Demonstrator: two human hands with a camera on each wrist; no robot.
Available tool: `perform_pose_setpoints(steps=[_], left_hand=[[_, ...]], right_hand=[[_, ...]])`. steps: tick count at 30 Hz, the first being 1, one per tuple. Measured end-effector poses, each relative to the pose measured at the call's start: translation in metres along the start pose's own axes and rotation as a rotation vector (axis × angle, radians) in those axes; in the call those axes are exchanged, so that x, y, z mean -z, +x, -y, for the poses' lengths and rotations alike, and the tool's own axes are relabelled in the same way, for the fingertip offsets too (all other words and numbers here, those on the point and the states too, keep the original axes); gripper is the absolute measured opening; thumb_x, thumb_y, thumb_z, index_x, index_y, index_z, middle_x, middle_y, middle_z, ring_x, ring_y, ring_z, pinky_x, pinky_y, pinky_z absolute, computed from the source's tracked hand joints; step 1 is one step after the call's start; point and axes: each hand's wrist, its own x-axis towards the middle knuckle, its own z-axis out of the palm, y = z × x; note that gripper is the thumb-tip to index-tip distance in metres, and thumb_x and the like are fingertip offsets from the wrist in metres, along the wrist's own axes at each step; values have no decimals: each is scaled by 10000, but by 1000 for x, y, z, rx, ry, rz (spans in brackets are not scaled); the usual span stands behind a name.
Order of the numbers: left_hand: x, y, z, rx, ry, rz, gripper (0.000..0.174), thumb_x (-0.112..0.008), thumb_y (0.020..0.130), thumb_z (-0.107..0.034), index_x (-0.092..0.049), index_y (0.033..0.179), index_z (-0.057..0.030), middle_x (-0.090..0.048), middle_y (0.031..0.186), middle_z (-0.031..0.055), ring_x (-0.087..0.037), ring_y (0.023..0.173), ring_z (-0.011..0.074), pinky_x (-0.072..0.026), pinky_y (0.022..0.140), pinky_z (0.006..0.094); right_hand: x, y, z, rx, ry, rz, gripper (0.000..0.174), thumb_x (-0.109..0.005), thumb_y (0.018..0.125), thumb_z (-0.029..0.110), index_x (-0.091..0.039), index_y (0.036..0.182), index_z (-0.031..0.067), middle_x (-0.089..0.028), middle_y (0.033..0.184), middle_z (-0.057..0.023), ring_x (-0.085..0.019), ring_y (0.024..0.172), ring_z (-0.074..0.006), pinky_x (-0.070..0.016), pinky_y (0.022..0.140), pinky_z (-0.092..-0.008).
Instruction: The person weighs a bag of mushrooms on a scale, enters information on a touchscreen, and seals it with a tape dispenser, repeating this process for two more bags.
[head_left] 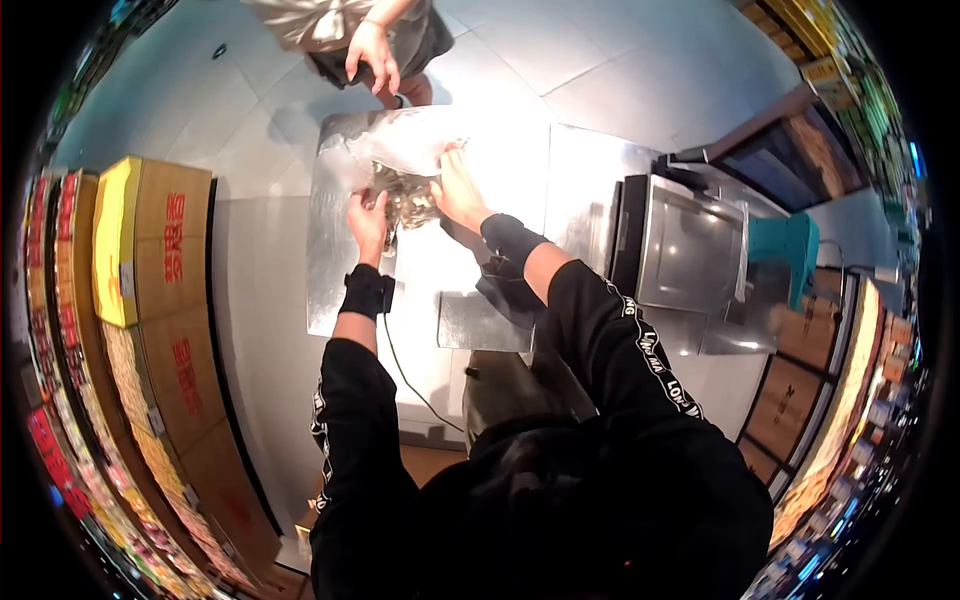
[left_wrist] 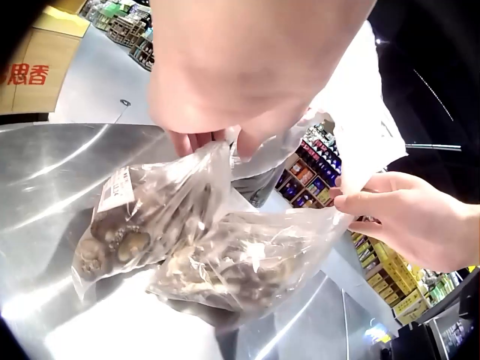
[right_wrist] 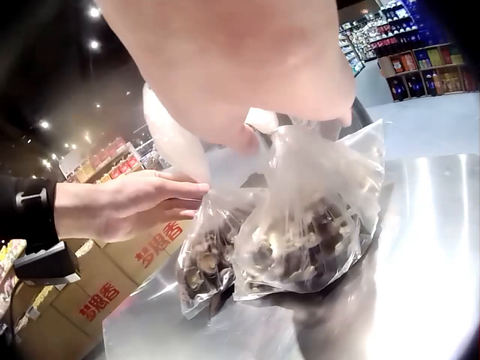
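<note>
Two clear plastic bags hold brown, mushroom-like pieces; they sit side by side on a metal table. The left hand [head_left: 370, 225] [left_wrist: 232, 82] pinches the top of the labelled bag [left_wrist: 142, 217] [right_wrist: 206, 262]. At the other bag [left_wrist: 240, 262] [right_wrist: 300, 240], the right hand [head_left: 460, 190] [left_wrist: 420, 217] has its thumb and fingers closed on the gathered upper plastic. A white, thin plastic bag [left_wrist: 364, 112] [right_wrist: 172, 135] hangs beside and behind them, partly hidden by the hands. Glare blurs the bags in the head view.
The metal table [head_left: 340, 290] has a metal tray-like unit [head_left: 690, 245] to its right, with a dark screen [head_left: 800, 160] beyond. A teal stool-like object [head_left: 785, 250] is nearby. Another person's hand [head_left: 373, 55] hangs over the far edge. Cartons [head_left: 175, 235] line the left.
</note>
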Motion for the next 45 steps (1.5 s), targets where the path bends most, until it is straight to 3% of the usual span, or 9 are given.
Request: perform_pose_setpoints(steps=[6,13,21,27,37,40,42,43,45], left_hand=[[6,-92,-27,-170,-36,-10,513,-704,862,-133,-512,1305,40,-574,1246,190,-581,1112,282,-460,942,347],[-5,-303,-96,-99,-95,287,226,-635,926,-111,-604,1119,3,-662,1004,89,-602,903,134,-482,818,287],[-133,-497,-174,-197,160,1211,298,-657,905,-298,-662,1040,-33,-694,914,95,-654,825,195,-517,750,330],[-248,-599,-246,-291,174,1409,320,-658,894,-302,-665,1055,-25,-706,944,113,-672,882,214,-519,813,332],[-352,-593,-103,-73,323,1277,381,-590,932,-339,-663,988,32,-707,826,119,-680,768,184,-523,715,321],[-330,-600,-38,-385,606,1222,389,-567,895,-384,-686,872,-15,-689,811,179,-667,741,314,-506,647,421],[-316,-611,117,-250,736,1141,349,-564,873,-353,-699,870,-31,-663,765,197,-643,739,367,-495,637,451],[-302,-606,124,-720,655,1515,292,-578,865,-284,-700,908,-23,-670,804,186,-660,748,320,-518,664,420],[-287,-632,83,-616,735,1537,290,-574,871,-275,-697,931,-19,-674,825,175,-662,750,302,-522,666,407]], right_hand=[[47,-79,-12,-239,404,106,601,-627,829,136,-395,1355,-40,-466,1351,-243,-407,1288,-391,-342,1084,-428],[300,-284,-3,-333,435,642,403,-545,936,319,-588,1201,19,-655,1102,-194,-625,1045,-333,-490,874,-370],[453,-600,-187,-703,162,194,300,-619,914,264,-619,1127,54,-699,975,-147,-684,869,-292,-542,770,-381],[474,-712,-290,-995,261,-358,192,-650,883,181,-693,970,15,-709,803,-98,-694,705,-166,-565,640,-297],[552,-718,-421,-1152,-103,-380,312,-689,824,216,-637,1073,36,-667,915,-161,-653,871,-321,-520,785,-425],[582,-706,-458,-920,-310,-416,332,-668,846,204,-609,1120,27,-607,1019,-150,-590,998,-324,-502,831,-435],[609,-687,-475,-922,-256,-420,322,-660,848,197,-609,1117,28,-604,1003,-149,-591,983,-332,-502,832,-431],[619,-681,-490,-952,-205,-404,313,-656,846,190,-611,1109,27,-610,1036,-156,-592,998,-337,-500,839,-431],[638,-662,-523,-975,-152,-453,299,-660,842,173,-613,1100,29,-618,1026,-154,-608,951,-333,-499,814,-428]])
